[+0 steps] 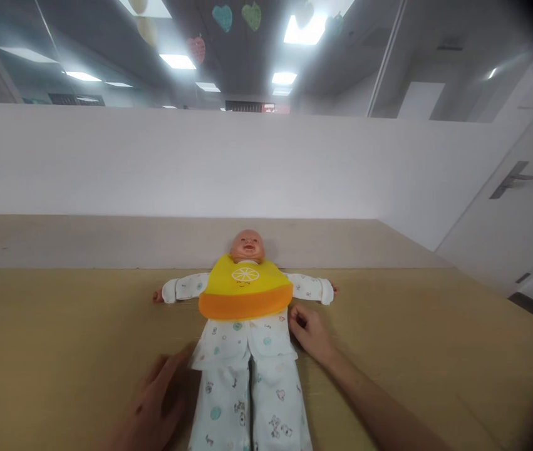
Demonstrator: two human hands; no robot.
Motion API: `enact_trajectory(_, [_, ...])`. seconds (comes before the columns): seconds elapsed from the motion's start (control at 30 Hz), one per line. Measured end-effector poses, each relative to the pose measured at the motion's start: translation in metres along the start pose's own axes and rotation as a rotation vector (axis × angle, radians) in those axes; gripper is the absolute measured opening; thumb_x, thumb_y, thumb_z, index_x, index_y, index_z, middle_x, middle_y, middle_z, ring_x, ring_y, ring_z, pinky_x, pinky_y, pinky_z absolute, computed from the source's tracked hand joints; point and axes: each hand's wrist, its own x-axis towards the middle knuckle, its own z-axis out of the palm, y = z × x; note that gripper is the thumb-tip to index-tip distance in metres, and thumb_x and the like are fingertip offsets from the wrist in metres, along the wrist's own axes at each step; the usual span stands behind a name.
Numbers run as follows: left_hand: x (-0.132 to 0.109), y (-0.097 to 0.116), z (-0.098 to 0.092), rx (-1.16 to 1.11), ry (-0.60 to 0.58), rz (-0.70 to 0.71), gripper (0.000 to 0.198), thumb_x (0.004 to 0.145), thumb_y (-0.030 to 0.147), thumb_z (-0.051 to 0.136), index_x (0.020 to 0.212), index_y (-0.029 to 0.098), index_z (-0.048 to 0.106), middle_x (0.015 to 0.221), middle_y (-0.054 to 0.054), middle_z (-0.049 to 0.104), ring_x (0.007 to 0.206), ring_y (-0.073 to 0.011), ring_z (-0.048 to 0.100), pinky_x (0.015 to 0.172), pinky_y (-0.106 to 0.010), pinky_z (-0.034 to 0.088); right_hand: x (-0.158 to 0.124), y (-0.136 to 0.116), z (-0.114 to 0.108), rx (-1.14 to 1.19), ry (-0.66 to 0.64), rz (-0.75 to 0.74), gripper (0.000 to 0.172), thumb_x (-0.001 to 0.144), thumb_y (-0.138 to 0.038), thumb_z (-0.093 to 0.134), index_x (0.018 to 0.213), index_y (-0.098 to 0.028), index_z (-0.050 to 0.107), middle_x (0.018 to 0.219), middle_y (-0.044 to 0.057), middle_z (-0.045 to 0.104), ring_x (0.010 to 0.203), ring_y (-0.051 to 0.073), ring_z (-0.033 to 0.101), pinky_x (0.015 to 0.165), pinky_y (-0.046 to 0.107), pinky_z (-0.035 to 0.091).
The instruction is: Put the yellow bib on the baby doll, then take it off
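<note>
A baby doll [246, 326] lies on its back at the centre of the wooden table [59, 338], arms spread, with a yellow and orange bib [245, 289] over white printed pajamas [273, 401]; the right hand [310, 332] is half curled at the jacket's side, just under the bib, and I cannot tell if it pinches the cloth; the left hand [156, 401], fingers open, is at lower left beside the jacket hem and holds nothing.

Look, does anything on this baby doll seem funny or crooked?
The white patterned pajama top on the plastic baby doll looks rumpled: its hem flares out unevenly beside the bare left hand, so it sits crooked below the yellow-and-orange bib. Nothing looks spilled or broken.
</note>
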Motion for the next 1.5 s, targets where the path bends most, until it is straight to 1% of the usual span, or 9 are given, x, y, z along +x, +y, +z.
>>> enact_trajectory(0.07, [0.024, -0.001, -0.003, 0.03, -0.093, -0.102, 0.044, 0.072, 0.038, 0.058, 0.115, 0.03, 0.063, 0.127, -0.006, 0.061, 0.116, -0.0315, 0.058, 0.098, -0.047, 0.048, 0.0, 0.001, 0.001, -0.004, -0.012, -0.023, 0.015, 0.075, -0.027, 0.043, 0.063, -0.019, 0.04, 0.06, -0.002, 0.046, 0.058, 0.011, 0.04, 0.055, 0.022, 0.03])
enact_trajectory(0.2, [0.042, 0.008, 0.004, 0.085, -0.163, -0.09, 0.037, 0.079, 0.041, 0.048, 0.108, 0.023, 0.064, 0.121, -0.008, 0.065, 0.112, -0.0306, 0.059, 0.094, -0.046, 0.049, 0.001, 0.002, 0.001, 0.003, -0.027, -0.029, 0.014, 0.075, -0.025, 0.043, 0.062, -0.019, 0.04, 0.059, -0.002, 0.046, 0.057, 0.01, 0.04, 0.054, 0.022, 0.029])
enact_trajectory(0.37, [0.036, 0.014, 0.02, 0.055, -0.056, -0.08, 0.041, 0.081, 0.025, 0.042, 0.121, 0.022, 0.051, 0.119, -0.009, 0.065, 0.103, -0.0258, 0.062, 0.087, -0.038, 0.049, -0.001, 0.0, 0.0, 0.002, -0.044, -0.027, 0.012, 0.074, -0.023, 0.043, 0.063, -0.018, 0.041, 0.059, -0.002, 0.047, 0.056, 0.01, 0.04, 0.053, 0.022, 0.029])
enact_trajectory(0.57, [0.039, 0.022, 0.023, 0.067, -0.061, -0.152, 0.048, 0.077, 0.016, 0.04, 0.124, 0.024, 0.049, 0.108, -0.007, 0.069, 0.096, -0.0254, 0.065, 0.075, -0.034, 0.048, -0.001, 0.001, 0.0, 0.015, -0.054, -0.008, 0.014, 0.075, -0.025, 0.044, 0.063, -0.019, 0.04, 0.059, -0.003, 0.046, 0.056, 0.01, 0.041, 0.053, 0.022, 0.029])
enact_trajectory(0.87, [0.024, 0.032, 0.03, -0.054, -0.001, -0.121, 0.042, 0.076, 0.03, 0.05, 0.119, 0.029, 0.054, 0.107, -0.006, 0.069, 0.094, -0.0277, 0.066, 0.076, -0.039, 0.051, 0.0, -0.002, 0.0, 0.027, -0.041, -0.021, 0.013, 0.074, -0.023, 0.043, 0.062, -0.019, 0.039, 0.059, -0.002, 0.046, 0.057, 0.011, 0.041, 0.053, 0.022, 0.03])
enact_trajectory(1.13, [0.044, 0.007, 0.0, -0.428, 0.013, -0.001, 0.042, 0.083, 0.032, 0.042, 0.124, 0.025, 0.045, 0.073, 0.001, 0.053, 0.067, -0.0179, 0.053, 0.066, -0.031, 0.046, 0.004, 0.002, -0.007, -0.005, 0.005, 0.0, 0.017, 0.076, -0.029, 0.046, 0.063, -0.019, 0.041, 0.061, -0.002, 0.046, 0.059, 0.012, 0.041, 0.055, 0.022, 0.031])
enact_trajectory(1.27, [0.083, 0.003, -0.012, -0.367, 0.115, -0.155, 0.029, 0.086, 0.041, 0.039, 0.098, 0.022, 0.058, 0.084, -0.003, 0.059, 0.079, -0.0198, 0.055, 0.071, -0.031, 0.044, 0.01, 0.009, -0.017, -0.021, 0.065, 0.02, 0.023, 0.077, -0.034, 0.048, 0.063, -0.019, 0.041, 0.058, -0.003, 0.041, 0.057, 0.011, 0.037, 0.054, 0.022, 0.029])
enact_trajectory(1.37, [0.107, 0.005, -0.007, -0.185, 0.08, -0.131, 0.033, 0.085, 0.042, 0.038, 0.069, 0.019, 0.055, 0.069, -0.002, 0.056, 0.07, -0.0191, 0.053, 0.063, -0.029, 0.039, 0.016, 0.02, -0.033, -0.049, 0.132, 0.009, 0.026, 0.077, -0.038, 0.049, 0.061, -0.019, 0.041, 0.056, -0.003, 0.039, 0.056, 0.011, 0.036, 0.054, 0.023, 0.029])
enact_trajectory(1.5, [0.129, 0.002, 0.002, -0.006, 0.071, -0.099, 0.032, 0.082, 0.039, 0.043, 0.058, 0.019, 0.047, 0.057, 0.0, 0.049, 0.058, -0.0152, 0.044, 0.056, -0.028, 0.028, 0.024, 0.04, -0.063, -0.058, 0.307, 0.075, 0.03, 0.074, -0.043, 0.053, 0.059, -0.018, 0.046, 0.056, -0.001, 0.045, 0.057, 0.013, 0.042, 0.055, 0.025, 0.034])
